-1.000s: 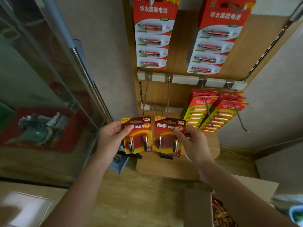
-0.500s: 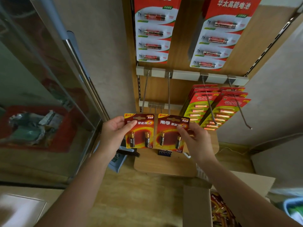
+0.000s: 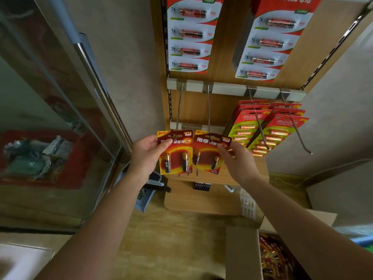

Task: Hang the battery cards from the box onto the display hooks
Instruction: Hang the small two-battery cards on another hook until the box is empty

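Note:
My left hand (image 3: 146, 156) grips a red battery card (image 3: 178, 153) by its left edge, thumb on its face. The tip of the left bare hook (image 3: 179, 110) meets the card's top hole. My right hand (image 3: 236, 160) pinches a second red battery card (image 3: 207, 152) at its right edge, and the second bare hook (image 3: 208, 110) ends at that card's top. Each card carries two batteries. The cardboard box (image 3: 242, 253) at the bottom right holds more red cards.
Green-and-red battery cards (image 3: 252, 126) hang on two hooks to the right. Long red-and-white cards (image 3: 189, 35) hang above on the wooden panel. A glass cabinet door with a metal handle (image 3: 101, 93) stands on the left. A wooden shelf (image 3: 201, 201) lies below.
Both hands have lifted their cards up to the tips of the two bare hooks. The view has tilted a little downward.

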